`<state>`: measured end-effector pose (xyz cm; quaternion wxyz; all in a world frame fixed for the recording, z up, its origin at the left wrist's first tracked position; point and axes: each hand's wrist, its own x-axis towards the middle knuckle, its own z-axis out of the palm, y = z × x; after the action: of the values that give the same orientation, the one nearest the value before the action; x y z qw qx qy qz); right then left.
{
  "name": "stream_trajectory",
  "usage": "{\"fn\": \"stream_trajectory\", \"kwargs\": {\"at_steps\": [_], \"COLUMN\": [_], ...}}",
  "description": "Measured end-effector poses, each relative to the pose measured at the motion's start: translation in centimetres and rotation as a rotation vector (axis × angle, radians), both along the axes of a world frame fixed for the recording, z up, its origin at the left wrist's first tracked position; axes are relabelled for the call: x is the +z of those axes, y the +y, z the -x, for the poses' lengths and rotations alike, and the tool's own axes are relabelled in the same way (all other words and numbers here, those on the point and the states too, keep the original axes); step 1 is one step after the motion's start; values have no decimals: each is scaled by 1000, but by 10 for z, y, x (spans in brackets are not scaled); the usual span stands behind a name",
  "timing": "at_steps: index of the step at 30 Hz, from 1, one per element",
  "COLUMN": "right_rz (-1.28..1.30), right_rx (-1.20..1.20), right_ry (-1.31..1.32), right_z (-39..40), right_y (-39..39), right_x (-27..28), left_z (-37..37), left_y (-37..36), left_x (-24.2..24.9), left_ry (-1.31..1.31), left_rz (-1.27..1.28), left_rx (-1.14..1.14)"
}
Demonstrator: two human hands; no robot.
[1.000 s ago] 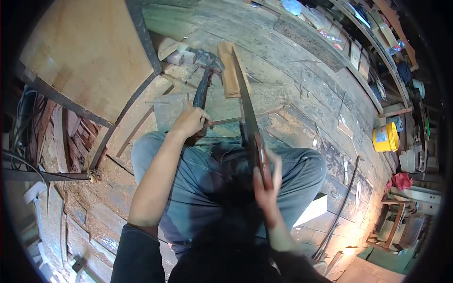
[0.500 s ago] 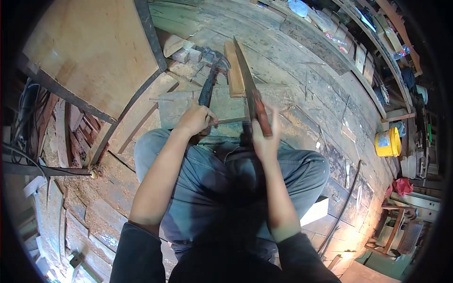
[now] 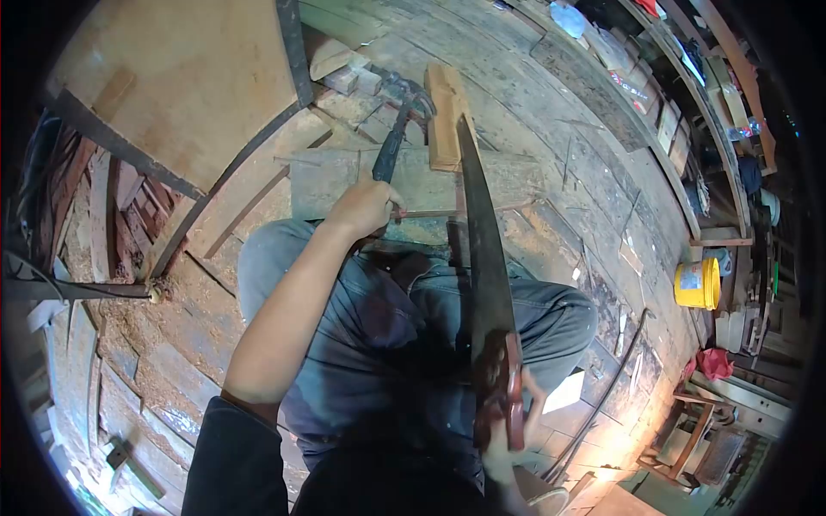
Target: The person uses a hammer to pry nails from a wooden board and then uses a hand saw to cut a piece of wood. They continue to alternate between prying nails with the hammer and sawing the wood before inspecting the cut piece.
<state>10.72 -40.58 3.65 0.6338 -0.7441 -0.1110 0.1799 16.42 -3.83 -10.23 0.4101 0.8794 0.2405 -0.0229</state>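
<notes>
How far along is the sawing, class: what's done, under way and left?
Looks done: the wooden block lies with its near end on a board. In hand: left hand grips a hammer; right hand holds a saw, its tip at the block's edge. Left: probably the cutting; the block looks unsevered, any cut's depth unclear.

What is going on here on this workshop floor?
A person sits on the plank floor, the right hand gripping a saw by its handle, the blade's far end at the right side of a wood block. The left hand holds a hammer, its head beside the block. Whether the teeth touch wood is unclear.
</notes>
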Motion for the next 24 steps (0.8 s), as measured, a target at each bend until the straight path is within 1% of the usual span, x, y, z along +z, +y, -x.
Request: {"fn": "stream_trajectory", "kwargs": {"at_steps": [2, 3, 4, 5, 6, 7, 8, 9, 10, 12, 13, 14, 16, 17, 18, 20, 21, 22, 23, 24], "right_rz": [-7, 14, 48, 42, 34, 79, 79, 70, 118, 102, 93, 58, 70, 118, 188, 208, 255, 22, 197, 137], "right_rx": [14, -11, 23, 36, 21, 60, 120, 116, 112, 106, 109, 108, 111, 131, 157, 85, 128, 1, 48, 22], "right_ry": [-91, -59, -241, -234, -226, -319, -606, -585, -522, -544, -562, -649, -654, -511, -509, -267, -474, -199, -462, -297], "right_z": [-35, -51, -74, -100, -117, -137, -149, -159, -160, -156, -154, -147, -125, -103, -86, -35, -18, 6, 14, 16], "right_y": [29, 53, 80, 93, 123, 146, 170, 186, 196, 193, 187, 175, 142, 124, 98, 51, 32, 18, 8, 4], "right_x": [-10, -16, -27, -59, -64, -71, -61, -68, -59, -66, -73, -76, -76, -56, -54, -35, -25, -26, -18, -15], "left_z": [2, 1, 0, 0, -1, 1, 2, 2, 3, 1, 0, -1, -3, -1, 0, 0, -1, -2, -2, -1], "left_y": [1, 3, 5, 5, 4, 4, 2, 1, 0, 1, 1, 1, 2, 0, -2, -1, 1, 3, 2, 1], "left_x": [9, 7, 3, 2, 7, 13, 17, 18, 18, 17, 17, 18, 20, 19, 15, 9, 4, 0, -3, -4], "left_ry": [-67, -77, -47, -15, -21, -38, -54, -57, -45, -40, -35, -29, -36, -34, -26, -83, -78, -97, -113, -103], "left_rz": [-55, -55, -22, 8, 1, -32, -65, -72, -65, -57, 17, 92, 81, 67, 84, -97, -88, -25, 39, 45], "left_rx": [-78, -79, -87, -96, -99, -99, -100, -106, -73, -42, -43, -42, -30, -23, -19, -47, -36, -35, -38, -34]}}
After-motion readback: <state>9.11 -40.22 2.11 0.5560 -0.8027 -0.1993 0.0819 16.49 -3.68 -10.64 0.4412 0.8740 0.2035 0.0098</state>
